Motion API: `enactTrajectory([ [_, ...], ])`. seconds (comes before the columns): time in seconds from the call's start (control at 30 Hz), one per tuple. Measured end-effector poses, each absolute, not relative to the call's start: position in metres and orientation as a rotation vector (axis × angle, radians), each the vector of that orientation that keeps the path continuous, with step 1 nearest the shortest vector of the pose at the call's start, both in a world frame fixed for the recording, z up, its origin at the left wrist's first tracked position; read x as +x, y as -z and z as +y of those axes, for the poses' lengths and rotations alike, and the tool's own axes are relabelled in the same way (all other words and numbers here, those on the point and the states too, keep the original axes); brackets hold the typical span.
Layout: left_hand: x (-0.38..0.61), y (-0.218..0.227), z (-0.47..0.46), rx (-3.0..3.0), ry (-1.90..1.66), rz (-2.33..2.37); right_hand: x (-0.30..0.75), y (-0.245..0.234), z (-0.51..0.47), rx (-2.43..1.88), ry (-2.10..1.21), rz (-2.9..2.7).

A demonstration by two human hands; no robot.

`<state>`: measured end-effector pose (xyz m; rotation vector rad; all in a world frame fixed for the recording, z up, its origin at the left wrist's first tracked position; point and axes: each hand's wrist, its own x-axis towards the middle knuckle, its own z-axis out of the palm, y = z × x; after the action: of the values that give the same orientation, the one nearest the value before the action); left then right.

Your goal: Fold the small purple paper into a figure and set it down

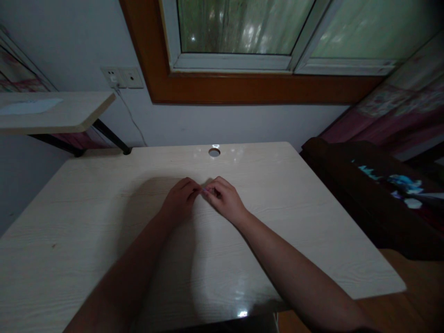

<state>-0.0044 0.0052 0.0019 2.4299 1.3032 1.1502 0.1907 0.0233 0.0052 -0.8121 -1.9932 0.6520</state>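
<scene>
1. The left forearm (133,263) is slanting up and inward from the lower left, and the left hand (177,200) is bending at the wrist, its back facing up.
2. The left fingers (187,184) are bunching at the left end of a small purplish thing (206,189); I cannot tell whether they are grasping it.
3. The small purplish thing is sitting between the two hands, just above or on the worktop (298,226), mostly hidden and too small to identify.
4. The right hand (226,198) is curling inward, thumb nearest the person, and its fingers are pinching the thing; the right forearm (294,263) is stretching in from the lower right.
5. The worktop is showing pale wood grain, with a shadow (138,208) falling beside the left hand and a round hole (214,152) opening near the back edge.
6. At the left, a raised shelf (78,121) is standing on black legs (113,135), and a white sheet (31,107) is lying on it.
7. Behind, a cable (130,110) is hanging from a wall socket (113,77).
8. A brown wooden frame (243,89) is surrounding the window (243,27).
9. At the right, a patterned curtain (388,113) is hanging over dark furniture (347,194).
</scene>
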Motion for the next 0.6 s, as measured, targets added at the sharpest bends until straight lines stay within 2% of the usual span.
enactTrajectory([
  [0.6,0.0002,-0.0027,0.0030,2.397,-1.187,1.345,0.1898,-0.0063,0.0226,-0.852,-0.540,-1.998],
])
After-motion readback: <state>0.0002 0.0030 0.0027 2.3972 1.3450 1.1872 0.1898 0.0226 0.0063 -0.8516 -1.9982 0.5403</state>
